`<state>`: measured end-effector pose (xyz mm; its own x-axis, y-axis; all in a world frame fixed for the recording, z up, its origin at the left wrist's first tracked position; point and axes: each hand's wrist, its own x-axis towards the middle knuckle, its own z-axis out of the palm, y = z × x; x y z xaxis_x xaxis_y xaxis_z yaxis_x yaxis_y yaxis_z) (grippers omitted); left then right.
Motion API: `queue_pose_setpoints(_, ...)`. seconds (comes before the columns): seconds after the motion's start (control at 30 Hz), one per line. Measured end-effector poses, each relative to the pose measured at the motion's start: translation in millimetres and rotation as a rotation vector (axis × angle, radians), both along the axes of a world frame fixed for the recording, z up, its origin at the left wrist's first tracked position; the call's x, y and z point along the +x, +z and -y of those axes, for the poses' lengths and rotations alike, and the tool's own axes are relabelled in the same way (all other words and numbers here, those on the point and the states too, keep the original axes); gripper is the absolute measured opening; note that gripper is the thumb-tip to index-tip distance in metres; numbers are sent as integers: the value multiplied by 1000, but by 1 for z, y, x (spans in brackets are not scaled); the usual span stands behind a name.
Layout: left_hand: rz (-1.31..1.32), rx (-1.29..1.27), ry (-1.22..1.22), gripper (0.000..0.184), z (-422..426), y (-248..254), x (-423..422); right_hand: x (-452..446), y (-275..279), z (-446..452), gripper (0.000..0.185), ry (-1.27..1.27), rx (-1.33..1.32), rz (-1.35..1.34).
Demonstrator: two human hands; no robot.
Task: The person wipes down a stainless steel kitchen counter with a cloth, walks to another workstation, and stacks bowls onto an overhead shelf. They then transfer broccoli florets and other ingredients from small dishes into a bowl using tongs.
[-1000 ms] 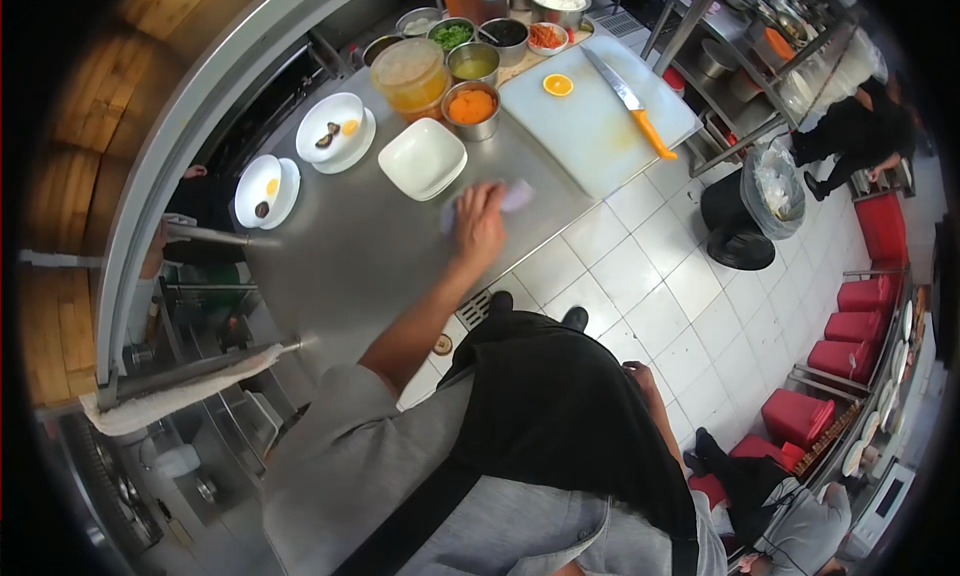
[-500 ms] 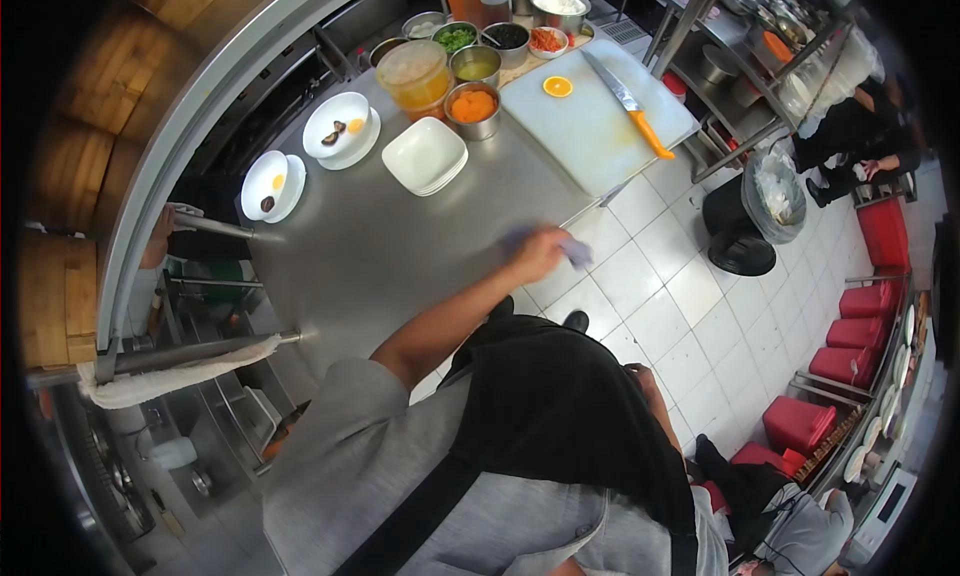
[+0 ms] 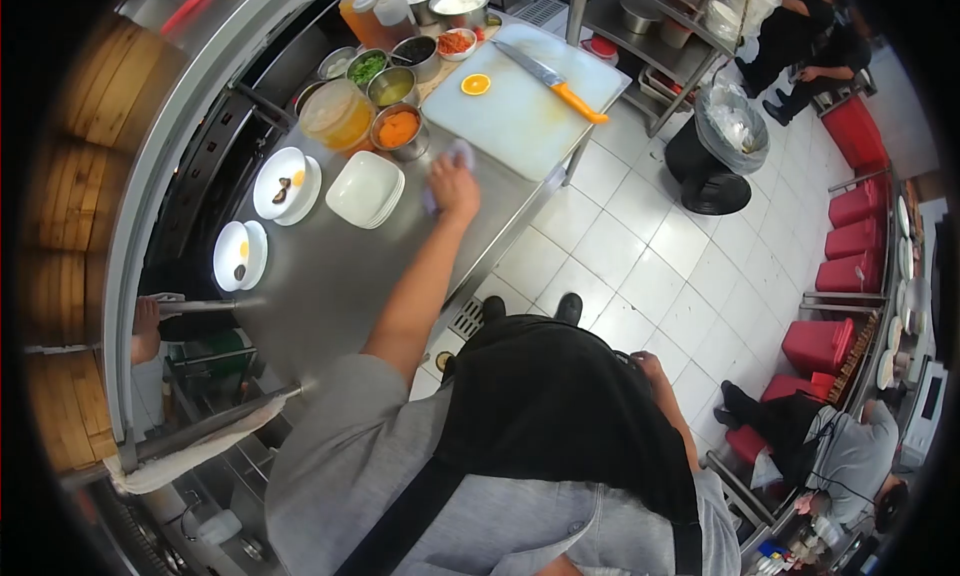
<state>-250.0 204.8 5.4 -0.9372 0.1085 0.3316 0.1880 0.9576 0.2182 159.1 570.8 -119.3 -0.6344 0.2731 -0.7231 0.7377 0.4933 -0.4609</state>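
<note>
Steel counter (image 3: 320, 286), left hand (image 3: 456, 187) holding probably a cloth (image 3: 461, 154), tiled floor (image 3: 655, 266)

**Room nearside, clutter beyond**

The desk (image 3: 335, 296) lies open toward me, bare steel where my left grip (image 3: 453, 186) could pass; the orange-filled pot (image 3: 412, 148) and cutting board (image 3: 515, 126) bar the way ahead, stacked square dishes (image 3: 364, 190) the left.

One cutting board (image 3: 522, 121), on it I count one knife (image 3: 553, 80), one orange piece (image 3: 475, 84), near it one purple cloth (image 3: 461, 153)
</note>
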Motion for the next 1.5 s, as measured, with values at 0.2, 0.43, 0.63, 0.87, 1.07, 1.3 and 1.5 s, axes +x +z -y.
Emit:
queue_pose_setpoints(0.2, 416, 255, -685, 34, -54, 17, 78, 27, -63, -14, 38, 0, -19, -47)
queue_pose_setpoints(0.43, -24, 654, -134, 37, -23, 54, 2, 9, -42, 7, 38, -6, -26, -94)
queue_pose_setpoints(0.63, 105, 198, 77, 31, -11, 48, -115, 26, -39, 0, 37, -40, 17, -113)
queue_pose_setpoints(0.87, 508, 474, -1204, 34, -116, 17, 42, 43, -73, -2, 39, -124, -116, -109)
queue_pose_setpoints(1.07, 842, 759, -1098, 33, -114, 64, 127, 32, -95, 4, 42, -125, -63, -82)
queue_pose_setpoints(1.3, 125, 610, -923, 35, -15, 124, 54, -11, -4, 29, 37, -336, -116, -69)
queue_pose_setpoints(1.5, -10, 83, -915, 38, 21, 105, 50, -9, -64, 20, 36, -136, 12, -47)
